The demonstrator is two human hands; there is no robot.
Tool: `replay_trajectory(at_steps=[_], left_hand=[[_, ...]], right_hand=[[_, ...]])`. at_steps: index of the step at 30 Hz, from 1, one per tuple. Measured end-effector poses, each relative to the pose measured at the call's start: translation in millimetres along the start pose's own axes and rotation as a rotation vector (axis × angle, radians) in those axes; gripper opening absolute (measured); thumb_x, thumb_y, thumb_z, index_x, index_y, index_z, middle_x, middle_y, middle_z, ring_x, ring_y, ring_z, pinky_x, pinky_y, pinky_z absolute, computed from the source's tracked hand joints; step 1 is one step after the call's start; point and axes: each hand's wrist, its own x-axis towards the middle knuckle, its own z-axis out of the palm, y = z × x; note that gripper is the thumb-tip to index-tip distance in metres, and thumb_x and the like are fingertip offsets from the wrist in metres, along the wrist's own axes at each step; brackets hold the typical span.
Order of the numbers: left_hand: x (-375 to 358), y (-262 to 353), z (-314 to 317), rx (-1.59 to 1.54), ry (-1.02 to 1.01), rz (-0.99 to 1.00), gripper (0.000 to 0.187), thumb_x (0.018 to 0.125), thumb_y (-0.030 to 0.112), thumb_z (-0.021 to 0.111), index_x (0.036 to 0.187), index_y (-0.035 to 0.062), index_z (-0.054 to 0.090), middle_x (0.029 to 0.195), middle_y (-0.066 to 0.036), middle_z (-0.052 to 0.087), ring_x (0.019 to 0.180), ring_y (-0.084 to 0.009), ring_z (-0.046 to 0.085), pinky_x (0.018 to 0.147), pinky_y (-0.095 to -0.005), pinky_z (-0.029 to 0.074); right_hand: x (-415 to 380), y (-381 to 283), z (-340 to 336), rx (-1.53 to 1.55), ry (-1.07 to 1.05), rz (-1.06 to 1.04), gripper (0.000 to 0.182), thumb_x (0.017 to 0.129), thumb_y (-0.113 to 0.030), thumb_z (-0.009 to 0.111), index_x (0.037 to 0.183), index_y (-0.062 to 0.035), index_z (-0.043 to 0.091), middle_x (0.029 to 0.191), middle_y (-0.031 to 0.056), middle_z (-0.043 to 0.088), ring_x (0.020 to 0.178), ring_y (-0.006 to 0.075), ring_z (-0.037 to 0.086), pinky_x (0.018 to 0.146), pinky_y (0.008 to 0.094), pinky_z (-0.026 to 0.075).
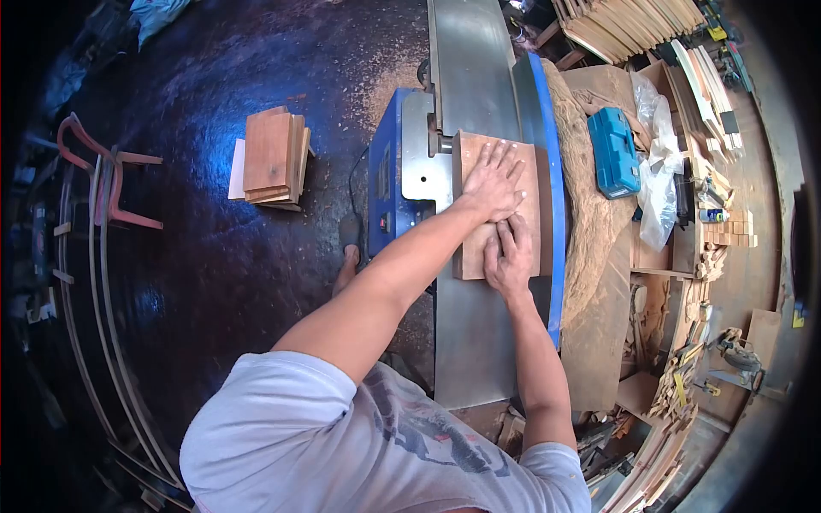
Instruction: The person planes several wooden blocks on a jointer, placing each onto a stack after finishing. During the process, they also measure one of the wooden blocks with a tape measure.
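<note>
A thick wooden board (473, 248) lies flat on the metal bed (475, 342) of a blue jointer, close to its blue fence (550, 205). My left hand (494, 183) is open, palm down on the board's upper face with fingers spread. Just behind it, near the board's closer end, my right hand (510, 256) presses on the same face. Its fingers are bent but apart, and its thumb points left. The board and my hands hide the cutter area. A silver plate (417, 154) sits beside the board on the left.
A stack of boards (267, 158) stands on the dark floor at left, near a red chair (107, 171). Wood shavings (398, 81) lie by the machine. Right of the fence are heaped sawdust (577, 197), a teal case (613, 152), a plastic bag (658, 188) and shelves holding wood pieces.
</note>
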Motion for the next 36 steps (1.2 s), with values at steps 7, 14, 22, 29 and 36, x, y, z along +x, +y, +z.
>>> replay_trajectory(at_steps=[7, 14, 22, 29, 36], left_hand=[[7.0, -6.8, -3.7, 0.046, 0.021, 0.008, 0.070, 0.107, 0.050, 0.038, 0.163, 0.0082, 0.035, 0.173, -0.020, 0.020, 0.161, -0.0396, 0.013, 0.131, -0.0565, 0.008], [22.0, -18.0, -4.2, 0.055, 0.033, 0.012, 0.071, 0.107, 0.051, 0.037, 0.164, 0.0085, 0.034, 0.173, -0.020, 0.020, 0.161, -0.0393, 0.013, 0.131, -0.0564, 0.008], [40.5, -32.2, -10.1, 0.038, 0.026, 0.003, 0.072, 0.106, 0.052, 0.038, 0.164, 0.0095, 0.034, 0.174, -0.019, 0.020, 0.162, -0.0377, 0.012, 0.131, -0.0548, 0.005], [59.0, -47.4, -12.9, 0.047, 0.062, 0.001, 0.072, 0.106, 0.052, 0.038, 0.163, 0.0074, 0.036, 0.173, -0.020, 0.022, 0.161, -0.0402, 0.015, 0.131, -0.0566, 0.008], [80.8, -64.4, -19.3, 0.072, 0.048, -0.003, 0.071, 0.106, 0.052, 0.038, 0.163, 0.0093, 0.036, 0.173, -0.020, 0.023, 0.161, -0.0396, 0.015, 0.131, -0.0559, 0.008]], right_hand=[[11.6, -1.5, 2.3, -0.003, -0.012, 0.061, 0.034, 0.088, -0.006, 0.067, 0.118, 0.0080, 0.070, 0.134, 0.0290, 0.061, 0.128, 0.0472, 0.058, 0.110, 0.0519, 0.048], [25.8, 5.2, 10.0, -0.017, 0.023, 0.044, 0.032, 0.089, -0.007, 0.068, 0.117, 0.0066, 0.071, 0.132, 0.0276, 0.062, 0.127, 0.0454, 0.059, 0.108, 0.0503, 0.049], [49.1, 9.7, 20.4, -0.011, 0.040, 0.043, 0.030, 0.090, -0.007, 0.067, 0.117, 0.0061, 0.070, 0.131, 0.0263, 0.062, 0.123, 0.0444, 0.061, 0.107, 0.0501, 0.050], [72.0, 15.0, 31.1, -0.047, 0.014, 0.046, 0.030, 0.094, -0.010, 0.065, 0.120, 0.0042, 0.067, 0.132, 0.0252, 0.061, 0.124, 0.0433, 0.059, 0.105, 0.0506, 0.050], [98.3, 21.3, 38.2, -0.055, -0.043, 0.055, 0.037, 0.090, -0.011, 0.067, 0.125, 0.0013, 0.062, 0.134, 0.0264, 0.057, 0.126, 0.0457, 0.056, 0.105, 0.0524, 0.049]])
